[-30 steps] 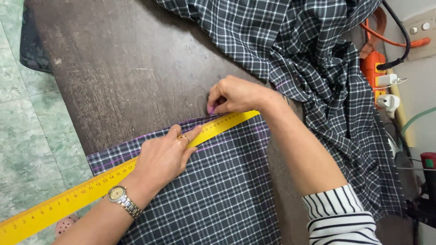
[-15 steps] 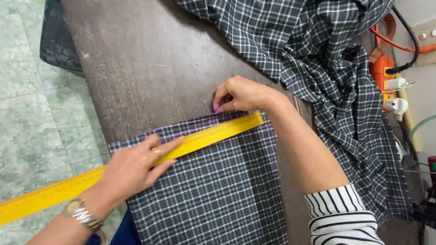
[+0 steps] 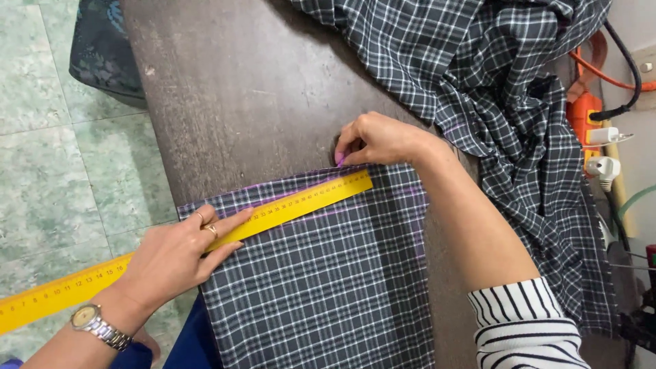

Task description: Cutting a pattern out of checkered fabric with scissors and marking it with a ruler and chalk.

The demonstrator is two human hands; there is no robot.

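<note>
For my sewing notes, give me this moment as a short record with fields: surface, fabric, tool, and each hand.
surface: dark wooden table
fabric: flat dark plaid cloth panel with purple marked lines; more plaid cloth bunched behind
tool: long yellow ruler lying slantwise across the panel's top edge
left hand: pressing flat on the ruler
right hand: pinching a small purple marker at the ruler's far end
</note>
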